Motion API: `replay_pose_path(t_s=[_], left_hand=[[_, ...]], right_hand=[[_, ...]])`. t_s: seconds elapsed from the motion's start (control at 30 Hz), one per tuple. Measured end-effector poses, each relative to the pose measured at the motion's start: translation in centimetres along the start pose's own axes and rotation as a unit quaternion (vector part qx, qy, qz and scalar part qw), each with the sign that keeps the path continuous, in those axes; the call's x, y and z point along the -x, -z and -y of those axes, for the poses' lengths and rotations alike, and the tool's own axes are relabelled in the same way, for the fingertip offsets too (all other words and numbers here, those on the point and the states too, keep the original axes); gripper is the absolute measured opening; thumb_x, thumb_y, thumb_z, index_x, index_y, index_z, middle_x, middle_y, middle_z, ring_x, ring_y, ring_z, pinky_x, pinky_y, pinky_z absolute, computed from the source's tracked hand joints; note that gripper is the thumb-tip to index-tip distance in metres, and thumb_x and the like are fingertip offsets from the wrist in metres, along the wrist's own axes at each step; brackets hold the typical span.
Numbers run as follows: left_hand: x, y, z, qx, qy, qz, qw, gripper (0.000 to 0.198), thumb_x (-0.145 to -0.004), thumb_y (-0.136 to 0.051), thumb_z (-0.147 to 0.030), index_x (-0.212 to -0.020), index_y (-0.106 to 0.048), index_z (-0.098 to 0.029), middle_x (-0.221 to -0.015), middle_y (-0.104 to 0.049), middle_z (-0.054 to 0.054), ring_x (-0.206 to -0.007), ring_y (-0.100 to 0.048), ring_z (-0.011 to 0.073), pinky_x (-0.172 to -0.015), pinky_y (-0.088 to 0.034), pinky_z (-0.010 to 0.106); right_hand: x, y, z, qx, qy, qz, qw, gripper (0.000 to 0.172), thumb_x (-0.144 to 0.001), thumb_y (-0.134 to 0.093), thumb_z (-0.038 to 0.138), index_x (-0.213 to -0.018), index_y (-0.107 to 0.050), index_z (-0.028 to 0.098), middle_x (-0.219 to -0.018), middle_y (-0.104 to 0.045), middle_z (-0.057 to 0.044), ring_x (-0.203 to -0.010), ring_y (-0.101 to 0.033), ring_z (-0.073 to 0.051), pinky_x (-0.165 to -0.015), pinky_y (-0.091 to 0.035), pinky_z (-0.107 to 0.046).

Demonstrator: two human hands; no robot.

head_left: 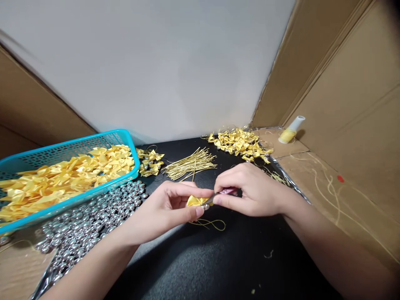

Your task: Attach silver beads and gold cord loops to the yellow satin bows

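Left hand pinches bow, long axis crosswise; right hand grips pink-handled tool, tip just right of left thumb.

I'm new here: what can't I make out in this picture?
All in the head view:
Pink-handled tool: mostly covered by the right hand, so its kind is unclear.
Yellow bow: partly covered by the left hand.
Teal basket: left end cut off by the left edge.
Pale scrap near the bottom edge: too small to identify.
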State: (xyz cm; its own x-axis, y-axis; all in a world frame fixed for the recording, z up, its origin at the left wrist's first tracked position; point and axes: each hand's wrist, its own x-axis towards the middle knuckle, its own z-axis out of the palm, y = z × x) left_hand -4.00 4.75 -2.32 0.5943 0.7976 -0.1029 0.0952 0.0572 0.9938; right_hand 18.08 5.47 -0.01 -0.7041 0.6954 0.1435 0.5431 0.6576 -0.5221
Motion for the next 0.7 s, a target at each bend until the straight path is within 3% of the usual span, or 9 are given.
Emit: replay_pose_path(t_s=[0.2, 0.33, 0.4, 0.6, 0.7], left_hand=[[-1.2, 1.2, 1.7, 0.003, 0.037, -0.043, 0.998, 0.025, -0.072, -0.074, -0.022, -0.097, -0.077, -0.021, -0.074, -0.066, 0.003, -0.061, -0.055, 0.0109, -0.058, -0.048, 0.023], [-3.0, 2.7, 4.0, -0.016, 0.063, -0.101, 0.993, 0.025, -0.069, -0.075, -0.024, -0.093, -0.077, -0.017, -0.064, -0.065, 0.001, -0.057, -0.053, 0.0108, -0.061, -0.048, 0.026], [-3.7, 3.3, 5.0, -0.015, 0.040, -0.164, 0.986, 0.026, -0.067, -0.076, -0.025, -0.091, -0.077, -0.014, -0.066, -0.066, 0.002, -0.056, -0.052, 0.0108, -0.059, -0.046, 0.026], [-4.6, 4.2, 6.9, 0.001, 0.002, -0.251, 0.968, 0.031, -0.069, -0.075, -0.031, -0.095, -0.075, -0.014, -0.059, -0.060, -0.002, -0.058, -0.050, 0.0105, -0.063, -0.044, 0.024], [-4.7, 4.4, 7.6, 0.015, -0.005, -0.268, 0.963, 0.036, -0.072, -0.072, -0.035, -0.100, -0.074, -0.012, -0.066, -0.063, 0.000, -0.060, -0.053, 0.0118, -0.064, -0.045, 0.026]], right_hand=[[-0.8, -1.1, -2.7, -0.047, -0.036, -0.030, 0.998, 0.022, -0.087, -0.056, 0.034, -0.078, -0.066, 0.016, -0.063, -0.058, 0.003, -0.057, -0.048, -0.009, -0.057, -0.033, -0.022], [-1.7, -3.8, -5.8, -0.050, -0.143, -0.099, 0.984, 0.019, -0.090, -0.054, 0.032, -0.097, -0.062, 0.017, -0.076, -0.065, -0.001, -0.065, -0.058, -0.011, -0.063, -0.043, -0.023], [-2.4, -5.3, -6.9, -0.014, -0.179, -0.116, 0.977, 0.016, -0.089, -0.055, 0.026, -0.101, -0.059, 0.016, -0.087, -0.068, -0.004, -0.071, -0.062, -0.013, -0.068, -0.046, -0.026], [-5.8, -8.2, -8.0, 0.066, -0.189, -0.145, 0.969, 0.011, -0.090, -0.055, 0.023, -0.097, -0.061, 0.016, -0.108, -0.060, -0.012, -0.102, -0.056, -0.024, -0.082, -0.045, -0.035], [-7.3, -8.8, -8.8, 0.087, -0.185, -0.145, 0.968, 0.010, -0.089, -0.058, 0.024, -0.094, -0.062, 0.017, -0.106, -0.059, -0.012, -0.104, -0.053, -0.026, -0.086, -0.042, -0.038]])
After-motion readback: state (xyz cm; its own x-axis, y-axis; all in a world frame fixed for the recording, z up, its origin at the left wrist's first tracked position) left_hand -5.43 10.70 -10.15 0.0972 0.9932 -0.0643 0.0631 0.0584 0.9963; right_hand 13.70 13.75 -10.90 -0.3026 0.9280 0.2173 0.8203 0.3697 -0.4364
